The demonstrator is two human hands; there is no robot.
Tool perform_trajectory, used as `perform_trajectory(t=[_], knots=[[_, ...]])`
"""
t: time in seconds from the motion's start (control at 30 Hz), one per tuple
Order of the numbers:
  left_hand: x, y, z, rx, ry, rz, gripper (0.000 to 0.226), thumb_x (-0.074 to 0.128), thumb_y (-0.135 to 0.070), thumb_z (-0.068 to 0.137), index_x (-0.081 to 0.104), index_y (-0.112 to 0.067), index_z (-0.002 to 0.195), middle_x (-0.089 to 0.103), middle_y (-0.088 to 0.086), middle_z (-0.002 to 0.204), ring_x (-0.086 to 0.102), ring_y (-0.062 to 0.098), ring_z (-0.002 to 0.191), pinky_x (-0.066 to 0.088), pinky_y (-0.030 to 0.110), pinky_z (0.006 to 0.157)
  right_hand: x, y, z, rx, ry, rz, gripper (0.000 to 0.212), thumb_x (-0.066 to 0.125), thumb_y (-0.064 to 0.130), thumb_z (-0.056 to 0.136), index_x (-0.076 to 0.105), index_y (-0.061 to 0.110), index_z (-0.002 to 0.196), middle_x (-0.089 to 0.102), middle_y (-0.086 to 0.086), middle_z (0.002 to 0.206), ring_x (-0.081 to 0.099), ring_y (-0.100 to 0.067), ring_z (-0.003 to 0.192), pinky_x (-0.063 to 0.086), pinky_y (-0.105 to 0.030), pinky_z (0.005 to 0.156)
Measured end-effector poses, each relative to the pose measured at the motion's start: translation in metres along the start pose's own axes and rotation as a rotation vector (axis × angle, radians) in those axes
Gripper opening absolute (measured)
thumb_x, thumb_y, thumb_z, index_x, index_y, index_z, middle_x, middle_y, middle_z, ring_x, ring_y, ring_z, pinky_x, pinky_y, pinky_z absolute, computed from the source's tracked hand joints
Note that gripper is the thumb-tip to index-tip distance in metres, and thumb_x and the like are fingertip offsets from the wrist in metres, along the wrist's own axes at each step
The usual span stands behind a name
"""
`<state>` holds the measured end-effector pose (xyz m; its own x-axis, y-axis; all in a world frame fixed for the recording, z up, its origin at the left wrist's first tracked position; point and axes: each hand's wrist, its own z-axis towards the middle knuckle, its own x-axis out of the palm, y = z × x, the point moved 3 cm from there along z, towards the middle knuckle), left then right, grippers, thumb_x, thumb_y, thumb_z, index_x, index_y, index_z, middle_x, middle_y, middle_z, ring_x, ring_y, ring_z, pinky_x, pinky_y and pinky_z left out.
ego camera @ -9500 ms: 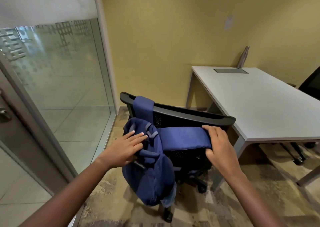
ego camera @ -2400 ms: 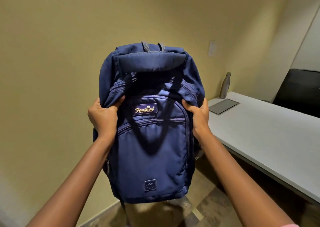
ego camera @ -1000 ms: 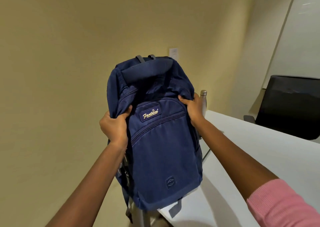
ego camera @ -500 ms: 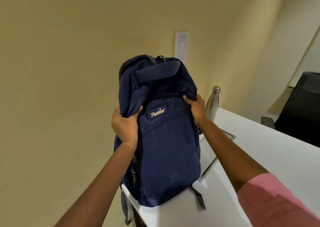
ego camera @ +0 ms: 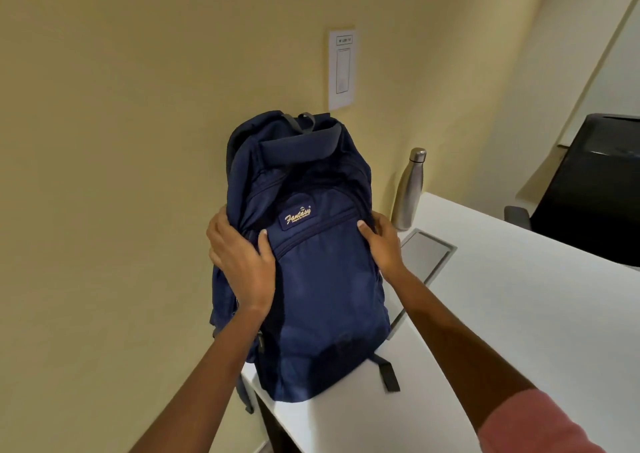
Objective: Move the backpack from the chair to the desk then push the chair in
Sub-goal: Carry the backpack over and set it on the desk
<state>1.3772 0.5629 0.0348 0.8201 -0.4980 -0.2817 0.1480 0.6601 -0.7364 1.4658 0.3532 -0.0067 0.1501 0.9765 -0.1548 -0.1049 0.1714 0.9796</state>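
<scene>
The navy blue backpack [ego camera: 322,297] stands upright on the near left corner of the white desk [ego camera: 519,314], its front pocket and logo facing me. My left hand [ego camera: 239,258] lies against its left side with the thumb on the front. My right hand [ego camera: 381,245] holds its right side, thumb on the pocket seam. One loose strap end hangs over the desk's left edge and another rests on the top. The chair that the backpack came from is out of view.
A steel bottle [ego camera: 410,189] stands on the desk near the wall, just right of the backpack. A grey cable flap [ego camera: 424,255] is set into the desk beside it. A black chair [ego camera: 595,189] is at the far right. A paper notice [ego camera: 342,68] hangs on the yellow wall.
The backpack has come down fully onto the desk corner and settled a little further in. Both hands slid slightly lower on its sides and my left hand's fingers have flattened.
</scene>
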Motion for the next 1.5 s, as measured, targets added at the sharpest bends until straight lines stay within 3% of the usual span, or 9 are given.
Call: perform_trajectory(t=[0.13, 0.23, 0.37, 0.6, 0.8, 1.1, 1.23, 1.33, 1.5], knots=[[0.016, 0.007, -0.057, 0.519, 0.22, 0.436, 0.066, 0.052, -0.022, 0.082, 0.024, 0.0, 0.137, 0.037, 0.024, 0.144, 0.014, 0.032, 0.138, 0.006, 0.046, 0.116, 0.005, -0.039, -0.047, -0.023, -0.067, -0.045, 0.042, 0.057, 0.012, 0.087, 0.044, 0.02, 0.126, 0.055, 0.004, 0.122, 0.051, -0.016, 0.113, 0.039, -0.008, 0.093], [0.032, 0.026, -0.108, 0.714, 0.532, 0.607, 0.071, 0.06, -0.034, 0.077, 0.034, -0.004, 0.137, 0.039, 0.012, 0.144, 0.013, 0.026, 0.142, -0.003, 0.042, 0.114, 0.016, -0.072, -0.077, 0.048, -0.105, -0.146, 0.056, 0.056, 0.014, 0.088, 0.032, 0.002, 0.137, 0.042, -0.017, 0.141, 0.04, -0.031, 0.131, 0.034, -0.042, 0.111], [0.039, 0.05, -0.136, 0.609, 0.726, 0.658, 0.077, 0.074, -0.039, 0.067, 0.046, -0.006, 0.131, 0.049, 0.011, 0.138, 0.046, 0.027, 0.127, 0.015, 0.041, 0.113, 0.026, -0.106, -0.104, 0.168, -0.118, -0.344, 0.065, 0.047, 0.029, 0.092, 0.014, 0.008, 0.144, 0.018, -0.017, 0.153, 0.02, -0.033, 0.14, 0.027, -0.05, 0.113], [0.043, 0.066, -0.135, 0.592, 0.79, 0.654, 0.076, 0.073, -0.04, 0.069, 0.045, -0.006, 0.131, 0.05, 0.013, 0.138, 0.047, 0.03, 0.126, 0.003, 0.039, 0.111, 0.048, -0.13, -0.125, 0.355, -0.228, -0.209, 0.069, 0.044, 0.033, 0.093, 0.002, 0.018, 0.145, 0.001, -0.019, 0.156, 0.011, -0.04, 0.141, 0.024, -0.053, 0.111], [0.047, 0.072, -0.127, 0.545, 0.794, 0.637, 0.074, 0.074, -0.039, 0.068, 0.049, -0.005, 0.128, 0.053, 0.013, 0.135, 0.051, 0.029, 0.123, 0.0, 0.034, 0.11, 0.057, -0.132, -0.105, 0.397, -0.144, -0.231, 0.069, 0.039, 0.04, 0.093, -0.003, 0.022, 0.146, -0.007, -0.017, 0.156, 0.011, -0.042, 0.141, 0.028, -0.058, 0.109], [0.041, 0.077, -0.142, 0.578, 0.769, 0.622, 0.074, 0.078, -0.039, 0.062, 0.055, -0.005, 0.123, 0.059, 0.012, 0.129, 0.056, 0.029, 0.118, 0.006, 0.034, 0.109, 0.046, -0.135, -0.097, 0.354, -0.013, -0.351, 0.069, 0.035, 0.042, 0.094, -0.005, 0.02, 0.145, -0.006, -0.016, 0.156, 0.013, -0.039, 0.141, 0.028, -0.053, 0.109], [0.021, 0.088, -0.156, 0.614, 0.803, 0.646, 0.075, 0.078, -0.046, 0.058, 0.058, -0.009, 0.121, 0.062, 0.008, 0.125, 0.058, 0.023, 0.115, 0.044, 0.038, 0.1, 0.041, -0.136, -0.119, 0.307, -0.008, -0.406, 0.064, 0.034, 0.038, 0.095, 0.002, 0.014, 0.145, 0.004, -0.014, 0.157, 0.011, -0.032, 0.143, 0.024, -0.047, 0.113], [0.0, 0.096, -0.164, 0.564, 0.832, 0.67, 0.076, 0.077, -0.047, 0.058, 0.058, -0.011, 0.121, 0.062, 0.007, 0.126, 0.058, 0.023, 0.116, 0.049, 0.045, 0.092, 0.046, -0.131, -0.143, 0.248, -0.007, -0.566, 0.063, 0.035, 0.039, 0.094, 0.01, 0.01, 0.145, 0.013, -0.014, 0.156, 0.012, -0.031, 0.143, 0.026, -0.046, 0.113], [-0.049, 0.109, -0.168, 0.518, 0.817, 0.706, 0.075, 0.08, -0.045, 0.056, 0.059, -0.009, 0.119, 0.061, 0.01, 0.126, 0.059, 0.026, 0.114, 0.052, 0.046, 0.088, 0.062, -0.111, -0.201, 0.055, 0.02, -0.87, 0.075, 0.009, 0.057, 0.085, 0.018, 0.01, 0.143, 0.017, -0.018, 0.153, 0.014, -0.034, 0.142, 0.025, -0.052, 0.112]])
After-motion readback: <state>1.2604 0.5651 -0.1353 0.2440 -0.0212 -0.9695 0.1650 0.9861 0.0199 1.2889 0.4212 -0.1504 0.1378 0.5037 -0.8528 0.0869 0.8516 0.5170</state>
